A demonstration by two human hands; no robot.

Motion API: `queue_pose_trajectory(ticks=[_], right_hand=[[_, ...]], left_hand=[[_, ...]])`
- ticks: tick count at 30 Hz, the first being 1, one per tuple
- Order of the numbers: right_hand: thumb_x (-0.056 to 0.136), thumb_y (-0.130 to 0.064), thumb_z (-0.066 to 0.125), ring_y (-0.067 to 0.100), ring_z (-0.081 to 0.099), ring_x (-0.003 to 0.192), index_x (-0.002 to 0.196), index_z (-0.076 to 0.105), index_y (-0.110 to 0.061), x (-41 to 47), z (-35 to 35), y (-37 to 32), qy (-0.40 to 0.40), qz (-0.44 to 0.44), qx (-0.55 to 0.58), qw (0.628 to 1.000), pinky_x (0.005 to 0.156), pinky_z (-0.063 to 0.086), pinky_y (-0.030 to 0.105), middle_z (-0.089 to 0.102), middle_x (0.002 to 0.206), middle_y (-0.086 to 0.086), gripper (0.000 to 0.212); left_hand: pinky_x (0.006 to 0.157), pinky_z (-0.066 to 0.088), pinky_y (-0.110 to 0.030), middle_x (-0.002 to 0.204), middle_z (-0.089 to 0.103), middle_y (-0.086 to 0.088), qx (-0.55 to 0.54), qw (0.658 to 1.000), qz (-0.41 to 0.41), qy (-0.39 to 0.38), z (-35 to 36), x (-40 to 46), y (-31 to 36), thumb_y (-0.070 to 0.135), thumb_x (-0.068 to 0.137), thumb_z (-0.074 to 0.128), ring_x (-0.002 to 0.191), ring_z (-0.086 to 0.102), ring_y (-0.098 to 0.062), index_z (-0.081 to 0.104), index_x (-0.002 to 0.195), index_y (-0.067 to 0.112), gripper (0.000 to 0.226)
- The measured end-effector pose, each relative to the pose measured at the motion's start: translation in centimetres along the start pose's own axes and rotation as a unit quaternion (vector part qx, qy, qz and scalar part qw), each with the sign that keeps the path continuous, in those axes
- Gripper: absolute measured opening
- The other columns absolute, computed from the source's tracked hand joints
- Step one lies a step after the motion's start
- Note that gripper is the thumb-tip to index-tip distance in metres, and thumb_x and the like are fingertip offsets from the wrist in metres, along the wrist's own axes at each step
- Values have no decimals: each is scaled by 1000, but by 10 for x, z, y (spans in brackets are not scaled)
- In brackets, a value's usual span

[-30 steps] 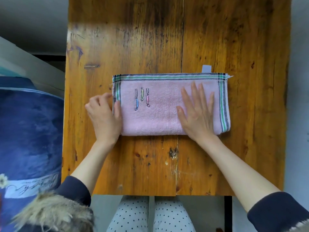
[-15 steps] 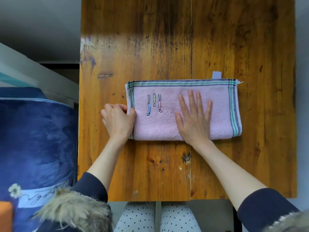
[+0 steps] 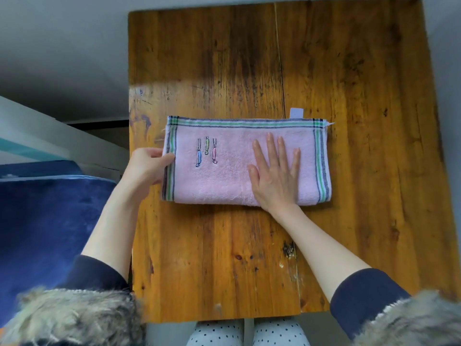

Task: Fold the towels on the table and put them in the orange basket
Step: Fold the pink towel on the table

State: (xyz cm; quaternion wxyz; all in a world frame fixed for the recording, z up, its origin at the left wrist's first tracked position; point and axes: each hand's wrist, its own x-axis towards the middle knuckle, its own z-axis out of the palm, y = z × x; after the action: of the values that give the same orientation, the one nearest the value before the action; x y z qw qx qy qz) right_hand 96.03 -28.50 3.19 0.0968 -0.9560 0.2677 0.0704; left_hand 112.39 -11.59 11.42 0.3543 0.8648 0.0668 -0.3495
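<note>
A pink towel (image 3: 232, 176) with green and dark striped borders and a small embroidered motif lies folded into a long rectangle on the wooden table (image 3: 361, 221). My left hand (image 3: 147, 168) grips the towel's left short edge, thumb on top and fingers curled beneath, and that edge is lifted slightly. My right hand (image 3: 274, 176) lies flat, fingers spread, pressing down on the towel right of its middle. A white label (image 3: 296, 113) pokes out at the far edge. The orange basket is out of view.
A dark blue blanket (image 3: 50, 233) covers something left of the table, with a pale ledge (image 3: 50, 136) behind it. Bare wood surrounds the towel on all sides. My knees in dotted trousers (image 3: 247, 333) show below the near table edge.
My left hand has gone from resting beside the towel's left edge to gripping that edge and raising it a little. My right hand stays pressed flat on the towel.
</note>
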Motion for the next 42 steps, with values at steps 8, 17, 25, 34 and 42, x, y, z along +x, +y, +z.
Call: queue_pose_trajectory(ticks=[8,17,25,34,42], right_hand=[[93,-49,0,22,-18,143,147,-11,-29,4,-4,-3,-53,9,-29,998,113,-10,55,-16,157,2,58],[96,-9,43,19,32,136,135,47,-9,-27,-56,56,21,3,352,936,110,25,27,37,147,7,40],[97,-14,44,14,58,107,119,61,-15,-55,-59,125,-10,140,452,881,92,50,28,63,116,2,27],[98,-18,44,4,57,97,120,62,-13,-51,-55,138,-64,147,484,860,86,50,20,64,111,-3,28],[99,-34,40,9,46,52,67,52,-18,-26,-64,130,-98,192,537,816,46,36,22,49,59,-1,38]], left_hand=[[69,55,-29,98,67,-6,-34,997,74,-16,-8,-32,28,19,90,59,90,65,-17,62,92,17,4],[69,52,-33,80,60,7,90,966,236,50,70,-86,87,26,83,64,74,60,-20,59,94,19,14],[70,48,-35,96,62,-5,171,954,247,25,197,-93,104,21,89,53,86,58,-24,54,100,14,13],[64,45,-34,96,58,-7,190,944,266,41,244,-84,96,15,90,50,81,55,-23,51,102,9,13],[70,44,-15,98,62,-6,116,934,337,26,230,-80,76,7,93,47,85,56,-15,60,109,6,21]])
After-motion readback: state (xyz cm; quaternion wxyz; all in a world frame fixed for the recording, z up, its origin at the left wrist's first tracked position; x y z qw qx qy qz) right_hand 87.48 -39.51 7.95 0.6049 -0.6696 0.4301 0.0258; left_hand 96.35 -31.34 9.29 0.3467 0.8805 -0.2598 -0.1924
